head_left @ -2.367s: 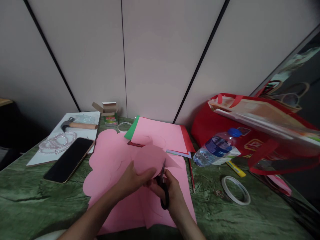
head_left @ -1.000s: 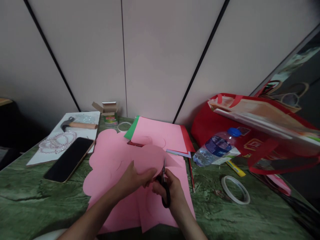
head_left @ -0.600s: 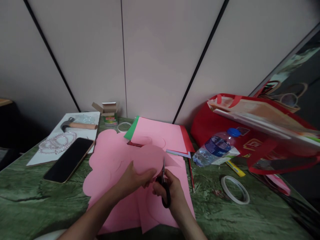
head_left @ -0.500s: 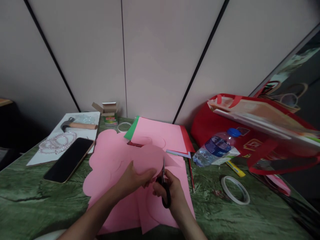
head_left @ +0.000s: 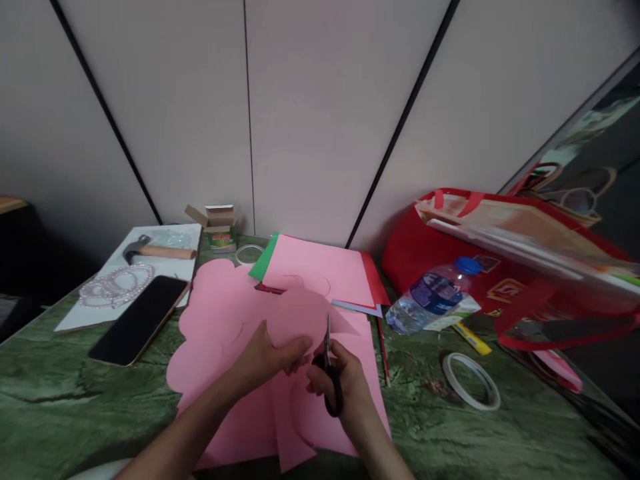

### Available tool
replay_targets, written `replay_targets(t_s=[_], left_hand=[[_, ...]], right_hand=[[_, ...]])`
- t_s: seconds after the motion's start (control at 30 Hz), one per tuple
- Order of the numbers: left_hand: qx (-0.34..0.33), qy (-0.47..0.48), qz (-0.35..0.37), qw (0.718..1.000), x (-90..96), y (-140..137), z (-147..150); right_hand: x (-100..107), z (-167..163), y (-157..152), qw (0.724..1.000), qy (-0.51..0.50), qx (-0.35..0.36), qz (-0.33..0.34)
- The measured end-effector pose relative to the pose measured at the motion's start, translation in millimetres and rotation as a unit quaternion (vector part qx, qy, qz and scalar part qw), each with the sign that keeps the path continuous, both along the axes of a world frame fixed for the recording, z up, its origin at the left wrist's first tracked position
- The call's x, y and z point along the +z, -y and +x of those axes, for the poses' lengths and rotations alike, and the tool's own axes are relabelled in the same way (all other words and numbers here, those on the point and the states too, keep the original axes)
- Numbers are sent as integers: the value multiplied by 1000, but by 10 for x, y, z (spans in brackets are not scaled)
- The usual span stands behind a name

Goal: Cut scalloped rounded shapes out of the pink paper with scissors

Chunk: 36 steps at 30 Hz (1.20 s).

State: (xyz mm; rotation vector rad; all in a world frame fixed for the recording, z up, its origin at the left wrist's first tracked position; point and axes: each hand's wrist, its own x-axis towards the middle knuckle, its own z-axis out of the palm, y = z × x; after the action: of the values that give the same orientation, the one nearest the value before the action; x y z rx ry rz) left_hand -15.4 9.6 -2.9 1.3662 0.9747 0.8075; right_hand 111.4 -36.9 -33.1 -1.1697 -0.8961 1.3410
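My left hand [head_left: 273, 358] pinches a rounded piece of pink paper [head_left: 297, 317] between thumb and fingers, lifted over larger pink sheets. In my right hand [head_left: 347, 380] is a pair of scissors [head_left: 331, 383] with black handles, blades pointing away from me at the right edge of that paper. A strip of pink paper hangs below my hands. Underneath lies a large pink sheet with a scalloped edge [head_left: 200, 313]. Behind it sits a stack of coloured paper [head_left: 320, 263], pink on top, with green and red showing at the sides.
On the left are a phone [head_left: 140, 320], a hammer [head_left: 160, 251], a bead string [head_left: 115, 285] and a small open box [head_left: 220, 230]. To the right are a water bottle [head_left: 430, 297], a red bag [head_left: 460, 247], a tape roll [head_left: 471, 381] and a pencil [head_left: 383, 353].
The hanging pink strip has shifted slightly to the left at its lower end. Both hands, the scissors and the held paper stay nearly in place.
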Motion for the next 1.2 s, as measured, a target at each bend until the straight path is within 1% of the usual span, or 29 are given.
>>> replay_targets(t_s=[0.57,0.7,0.8,1.0,1.1,1.2], left_hand=[[20,-8,-8,1000,-39,-12,-30],[28,-20,4,999,-31,-15,-39],[29,-25,13,999,-20,-18,-44],[39,4,35,999,-57,4,-5],[42,5,20,999,-68,20,24],[53,-25,2,998,-53,33,35]], right_hand=[[-60,7,14,1000,25,2,-5],[-87,-4,22,1000,16,-13,5],[-99,-10,22,1000,9,-20,-2],[-88,-55,53,1000,-10,7,-5],[-75,-77,65,999,-23,24,0],[-36,-70,50,999,-33,8,-24]])
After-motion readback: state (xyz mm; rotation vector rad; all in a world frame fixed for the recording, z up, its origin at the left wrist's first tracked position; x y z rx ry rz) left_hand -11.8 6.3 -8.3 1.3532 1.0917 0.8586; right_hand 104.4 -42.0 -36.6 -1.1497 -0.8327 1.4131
